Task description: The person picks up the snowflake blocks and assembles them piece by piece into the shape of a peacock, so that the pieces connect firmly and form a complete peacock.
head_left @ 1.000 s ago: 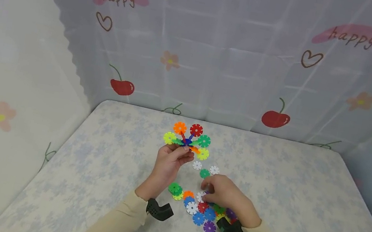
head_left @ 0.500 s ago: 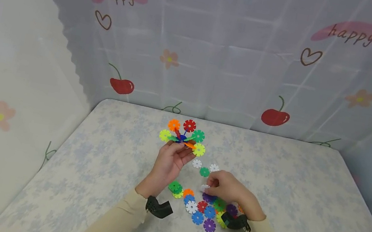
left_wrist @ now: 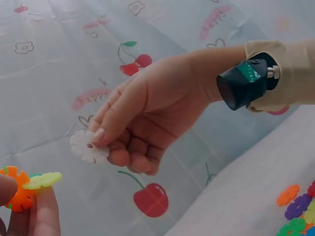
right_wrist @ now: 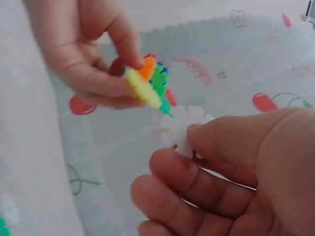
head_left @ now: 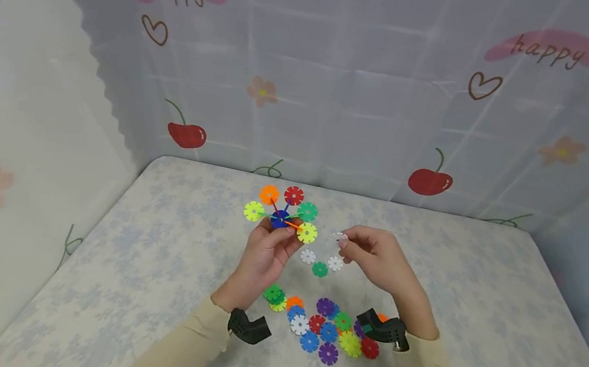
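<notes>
My left hand [head_left: 265,255] holds up a flower-like assembly of notched plastic discs by its near side. Its hub is a dark blue disc [head_left: 281,219], with spokes running out to orange, red, green and yellow discs. In the right wrist view a yellow disc [right_wrist: 142,88] of it lies along the left fingers. To the right, my right hand [head_left: 383,260] pinches a white notched disc [left_wrist: 88,146] between thumb and fingertips, raised beside the assembly with a gap between them. The right wrist view shows the thumb lying across that white disc [right_wrist: 184,129].
Two white discs and a green disc [head_left: 319,269] lie on the table below the hands. Nearer me is a loose spread of notched discs, among them a purple disc [head_left: 328,353] and a red disc [head_left: 369,349]. A patterned curtain [head_left: 311,82] hangs behind the table [head_left: 101,255].
My right hand has picked a white disc out of the spread and lifted it up and away toward the assembly. My left hand has shifted slightly left, turning the assembly more face-on.
</notes>
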`<act>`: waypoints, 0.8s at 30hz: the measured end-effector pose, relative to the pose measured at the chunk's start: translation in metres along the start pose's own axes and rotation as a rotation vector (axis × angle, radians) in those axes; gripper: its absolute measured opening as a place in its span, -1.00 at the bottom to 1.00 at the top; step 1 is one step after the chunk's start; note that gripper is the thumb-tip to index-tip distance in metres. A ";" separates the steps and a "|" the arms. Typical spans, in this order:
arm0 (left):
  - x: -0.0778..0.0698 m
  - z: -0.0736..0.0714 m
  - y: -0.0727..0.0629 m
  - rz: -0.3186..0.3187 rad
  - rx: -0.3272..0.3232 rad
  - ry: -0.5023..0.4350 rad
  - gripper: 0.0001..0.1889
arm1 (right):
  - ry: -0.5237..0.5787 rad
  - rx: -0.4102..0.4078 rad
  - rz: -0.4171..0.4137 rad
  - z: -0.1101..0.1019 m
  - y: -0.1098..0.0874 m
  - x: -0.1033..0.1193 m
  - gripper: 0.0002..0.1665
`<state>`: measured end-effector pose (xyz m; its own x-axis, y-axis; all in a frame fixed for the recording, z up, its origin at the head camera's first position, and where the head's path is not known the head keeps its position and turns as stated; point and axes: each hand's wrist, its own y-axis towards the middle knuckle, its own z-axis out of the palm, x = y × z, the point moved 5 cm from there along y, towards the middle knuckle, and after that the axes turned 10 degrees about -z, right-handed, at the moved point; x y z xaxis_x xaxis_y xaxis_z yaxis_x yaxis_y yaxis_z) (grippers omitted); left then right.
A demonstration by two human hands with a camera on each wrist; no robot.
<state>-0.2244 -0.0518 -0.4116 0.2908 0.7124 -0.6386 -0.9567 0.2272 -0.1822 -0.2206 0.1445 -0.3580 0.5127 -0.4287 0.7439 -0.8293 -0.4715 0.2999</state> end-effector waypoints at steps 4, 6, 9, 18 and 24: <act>-0.002 0.003 -0.004 0.010 -0.014 0.001 -0.73 | -0.042 -0.053 -0.031 0.003 0.004 0.015 -0.82; -0.003 0.004 -0.005 0.018 -0.017 -0.011 -0.72 | -0.070 -0.080 -0.066 0.007 0.004 0.018 -0.83; -0.006 0.006 -0.007 0.039 -0.013 -0.030 -0.70 | -0.117 -0.115 -0.149 0.011 0.003 0.022 -0.85; -0.009 0.009 -0.010 0.056 0.004 0.001 -0.70 | -0.214 -0.203 -0.359 0.015 0.003 0.032 -0.86; -0.009 0.010 -0.012 0.040 0.005 -0.022 -0.74 | -0.276 -0.200 -0.377 0.018 0.003 0.034 -0.85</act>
<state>-0.2158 -0.0540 -0.3967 0.2526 0.7355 -0.6287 -0.9675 0.2015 -0.1529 -0.2015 0.1149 -0.3421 0.8020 -0.4575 0.3840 -0.5874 -0.4878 0.6457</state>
